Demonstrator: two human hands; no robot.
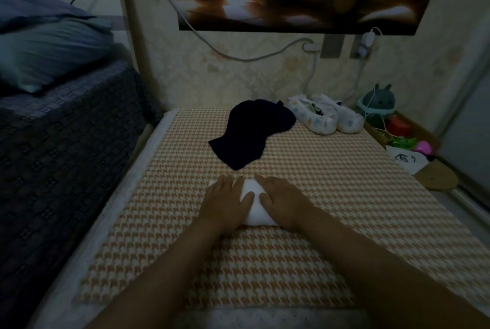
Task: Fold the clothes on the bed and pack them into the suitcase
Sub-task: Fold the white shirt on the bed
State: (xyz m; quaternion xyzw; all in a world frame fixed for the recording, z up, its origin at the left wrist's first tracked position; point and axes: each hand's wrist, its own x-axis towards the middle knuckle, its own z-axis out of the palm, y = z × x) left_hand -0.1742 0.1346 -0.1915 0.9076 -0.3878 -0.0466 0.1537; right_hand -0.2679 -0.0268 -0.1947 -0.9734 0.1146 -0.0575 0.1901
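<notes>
A small white folded garment (pixel 255 205) lies in the middle of the houndstooth-patterned bed cover (pixel 318 196). My left hand (pixel 228 200) rests flat on its left half and my right hand (pixel 282 198) rests flat on its right half, fingers straight and pointing away from me. Most of the white cloth is hidden under my palms. A crumpled black garment (pixel 249 133) lies farther back on the cover, apart from both hands. No suitcase is in view.
A pair of pale patterned slippers (pixel 326 116) sits at the back right of the cover. Toys, a white bag and a round mat (pixel 437 176) crowd the right side. A dark blanket and pillows (pixel 53 50) rise on the left. Cables hang on the wall.
</notes>
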